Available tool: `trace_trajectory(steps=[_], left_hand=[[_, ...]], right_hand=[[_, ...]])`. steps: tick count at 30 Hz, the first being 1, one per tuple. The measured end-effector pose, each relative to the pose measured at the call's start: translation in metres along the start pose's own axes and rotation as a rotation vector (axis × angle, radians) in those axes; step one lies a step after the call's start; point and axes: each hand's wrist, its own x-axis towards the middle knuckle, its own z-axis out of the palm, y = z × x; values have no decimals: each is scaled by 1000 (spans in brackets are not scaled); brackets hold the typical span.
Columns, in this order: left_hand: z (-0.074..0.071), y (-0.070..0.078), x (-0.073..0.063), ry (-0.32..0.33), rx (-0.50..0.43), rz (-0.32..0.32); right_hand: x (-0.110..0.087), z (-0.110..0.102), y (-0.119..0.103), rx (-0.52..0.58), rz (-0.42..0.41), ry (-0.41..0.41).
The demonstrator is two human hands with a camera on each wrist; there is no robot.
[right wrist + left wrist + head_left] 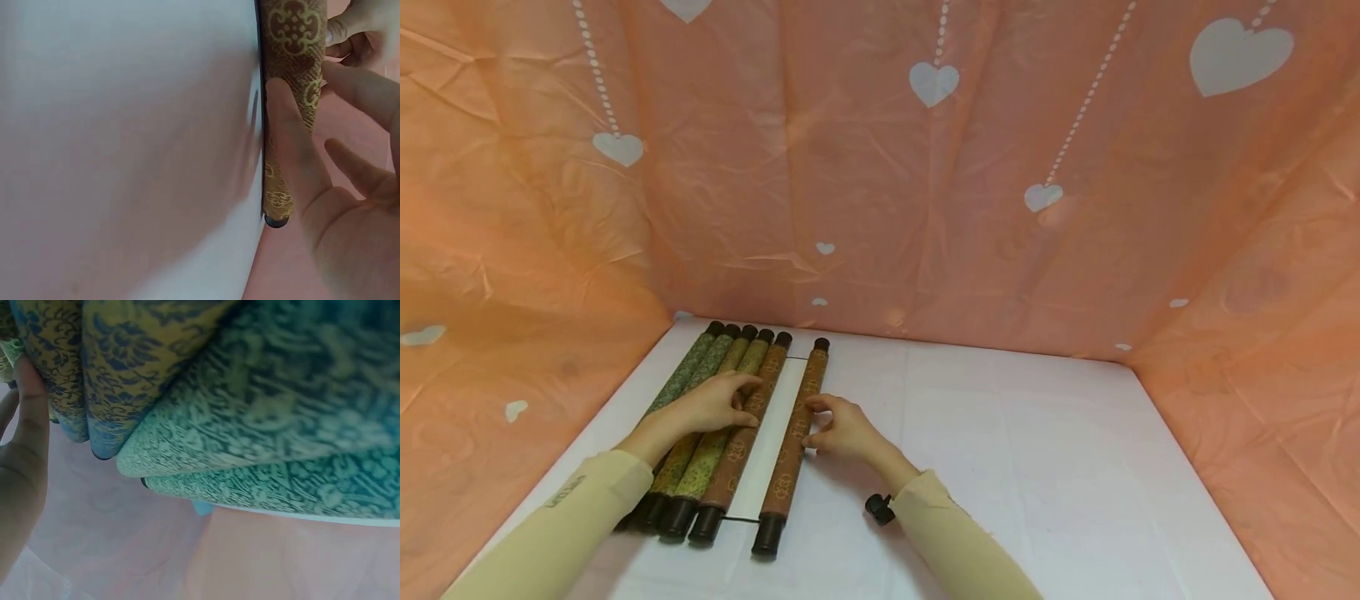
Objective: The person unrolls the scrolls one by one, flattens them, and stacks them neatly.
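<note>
Brown, gold-patterned cylindrical roll: ends in a dark rounded cap
Right hand: one digit against the roll's face, another at its edge
Left hand: beyond the roll
Flat white surface: shadowed
Pink sheet: behind

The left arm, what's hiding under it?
Green rolls and yellow rolls run under the left arm. Their far ends show, and the yellow ones peek out below. The parts right beneath it are covered, so I can't see those.
</note>
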Motion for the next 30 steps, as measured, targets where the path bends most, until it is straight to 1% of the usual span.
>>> trace_trajectory(steps=[4,7,9,12,14,19,25,30], left_hand=[[2,3,3,-57,-12,-32],[3,6,3,-107,9,-29],[3,9,3,-131,18,-24],[3,12,3,-144,25,-9],[4,13,3,-136,19,0],[7,15,4,-103,1,24],[9,18,3,-75,-16,26],[12,22,2,-41,-28,38]], right_hand=[[3,6,0,29,18,3],[5,11,1,49,49,0],[7,15,1,24,66,10],[10,19,0,-10,77,33],[11,21,-1,-13,84,46],[12,25,-2,44,98,73],[8,26,-1,32,80,107],[2,23,-1,91,65,120]])
